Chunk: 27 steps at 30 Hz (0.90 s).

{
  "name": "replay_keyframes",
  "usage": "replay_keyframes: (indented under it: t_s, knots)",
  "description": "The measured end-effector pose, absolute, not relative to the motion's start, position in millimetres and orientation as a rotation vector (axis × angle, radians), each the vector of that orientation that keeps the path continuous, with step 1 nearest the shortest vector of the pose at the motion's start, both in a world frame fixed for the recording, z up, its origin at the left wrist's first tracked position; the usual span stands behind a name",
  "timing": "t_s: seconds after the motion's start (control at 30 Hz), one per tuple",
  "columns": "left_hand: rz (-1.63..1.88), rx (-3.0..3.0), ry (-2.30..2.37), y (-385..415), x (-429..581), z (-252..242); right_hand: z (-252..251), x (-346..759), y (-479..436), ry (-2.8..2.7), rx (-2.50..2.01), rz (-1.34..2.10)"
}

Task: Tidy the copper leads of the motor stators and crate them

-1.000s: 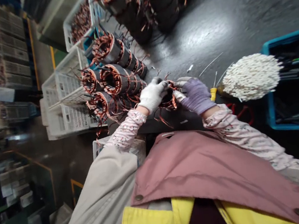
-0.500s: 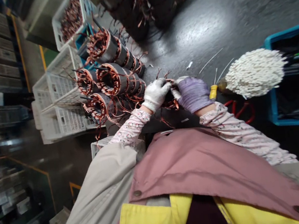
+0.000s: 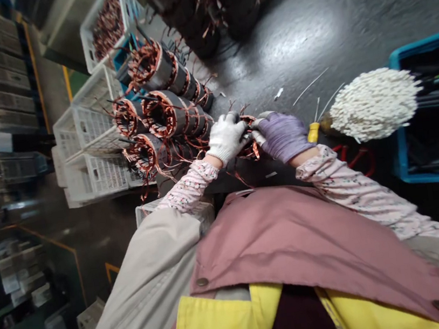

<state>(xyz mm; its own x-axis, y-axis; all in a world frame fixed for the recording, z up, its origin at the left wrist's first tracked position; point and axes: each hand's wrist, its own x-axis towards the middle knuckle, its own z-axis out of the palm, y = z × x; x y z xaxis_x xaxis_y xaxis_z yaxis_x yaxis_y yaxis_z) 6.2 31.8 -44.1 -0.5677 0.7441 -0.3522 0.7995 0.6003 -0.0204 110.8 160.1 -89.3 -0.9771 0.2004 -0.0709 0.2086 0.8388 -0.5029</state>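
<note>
Two gloved hands gripping one copper-wound stator (image 3: 253, 149): left hand (image 3: 226, 139) in white knit, right hand (image 3: 283, 136) in purple, both curled around wiry coils, near bulkier laminated steel stators (image 3: 167, 114).

Wound motor stators (image 3: 165, 115) stand beside plastic crates (image 3: 84, 132), well left of a plastic bin (image 3: 401, 155).

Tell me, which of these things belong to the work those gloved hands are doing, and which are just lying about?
Part of the work:
left hand in a white glove
right hand in a purple glove
copper-wound motor core between them

Just lying about, untouched:
other copper-wound cores
white crates
blue crate
bundle of white-tipped sticks
</note>
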Motion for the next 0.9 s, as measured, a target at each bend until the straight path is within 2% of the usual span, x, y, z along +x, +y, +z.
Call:
replay_keyframes:
  t_s: [0.17,0.43,0.6,0.67,0.8,0.9]
  knots:
    - [-0.264,1.233,2.505,27,3,-37,-80,112,157,2.970,0.376,-0.785]
    - [-0.625,1.011,2.419,64,23,-3,-70,112,156,2.933,0.377,-0.754]
    - [-0.611,0.866,2.395,71,14,-4,-56,109,153,2.823,0.372,-0.742]
    - [-0.443,0.782,2.456,69,12,-11,-54,106,150,2.794,0.377,-0.748]
    - [0.245,0.570,2.407,62,21,-27,-58,104,145,2.757,0.455,-0.777]
    - [0.556,0.485,2.346,42,29,-21,-66,110,150,2.751,0.487,-0.890]
